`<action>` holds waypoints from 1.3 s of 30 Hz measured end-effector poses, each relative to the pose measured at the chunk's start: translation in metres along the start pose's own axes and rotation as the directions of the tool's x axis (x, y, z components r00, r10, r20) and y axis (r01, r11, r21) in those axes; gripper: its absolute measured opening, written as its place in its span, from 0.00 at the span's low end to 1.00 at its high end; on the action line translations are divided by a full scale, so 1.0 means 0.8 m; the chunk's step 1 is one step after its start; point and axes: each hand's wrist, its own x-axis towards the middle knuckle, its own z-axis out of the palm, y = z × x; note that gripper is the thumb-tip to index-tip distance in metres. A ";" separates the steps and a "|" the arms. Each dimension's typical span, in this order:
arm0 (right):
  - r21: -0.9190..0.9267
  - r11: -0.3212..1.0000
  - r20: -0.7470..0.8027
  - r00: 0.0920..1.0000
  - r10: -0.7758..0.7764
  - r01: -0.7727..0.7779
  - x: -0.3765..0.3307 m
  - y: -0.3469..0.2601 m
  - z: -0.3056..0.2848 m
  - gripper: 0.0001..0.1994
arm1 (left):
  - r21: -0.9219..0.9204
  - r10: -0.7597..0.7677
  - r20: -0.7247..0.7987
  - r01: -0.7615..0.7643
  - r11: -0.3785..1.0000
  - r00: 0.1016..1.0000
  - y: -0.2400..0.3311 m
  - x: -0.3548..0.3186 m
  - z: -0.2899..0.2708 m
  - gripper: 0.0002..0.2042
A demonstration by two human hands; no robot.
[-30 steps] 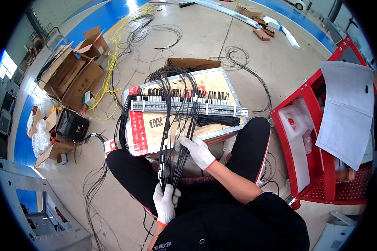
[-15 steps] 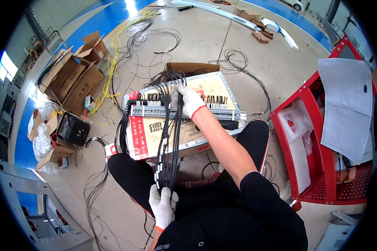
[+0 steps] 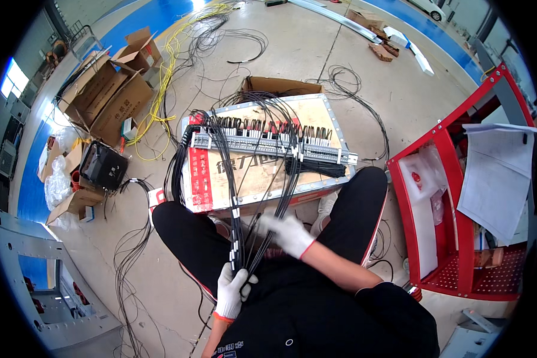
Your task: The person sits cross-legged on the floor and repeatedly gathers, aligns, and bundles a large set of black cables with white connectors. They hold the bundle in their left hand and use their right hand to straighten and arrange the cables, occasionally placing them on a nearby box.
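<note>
My left hand (image 3: 231, 291), in a white glove, is closed round the lower ends of a bundle of thin black cables (image 3: 235, 222) with white labels, just above my lap. From there the cables fan upward in two main strands across a wooden crate (image 3: 244, 188). My right hand (image 3: 286, 234), gloved too, is beside the right strand, between my knees. Motion smears its fingers, so their grip cannot be made out. Beneath the cables, a grey metal rail with terminals (image 3: 253, 146) lies across the crate, lined with small black wire loops and white tags.
A black cable bundle (image 3: 319, 169) lies on the crate's right. Behind it stands an open cardboard box (image 3: 280, 85). Yellow cable (image 3: 161, 110) and cardboard cartons (image 3: 116, 107) are at left. At right stands a red metal rack (image 3: 444, 197) with paper sheets (image 3: 496, 179) hanging on it.
My right hand has come down from the cables above the rail toward my lap. The cables have spread into two strands. My left hand keeps its hold on the lower ends.
</note>
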 end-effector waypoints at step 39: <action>0.668 0.743 -0.111 0.993 0.048 0.038 0.119 -0.070 -0.018 0.11 | 0.051 0.212 -0.167 -0.207 0.977 0.963 -0.008 -0.004 0.030 0.05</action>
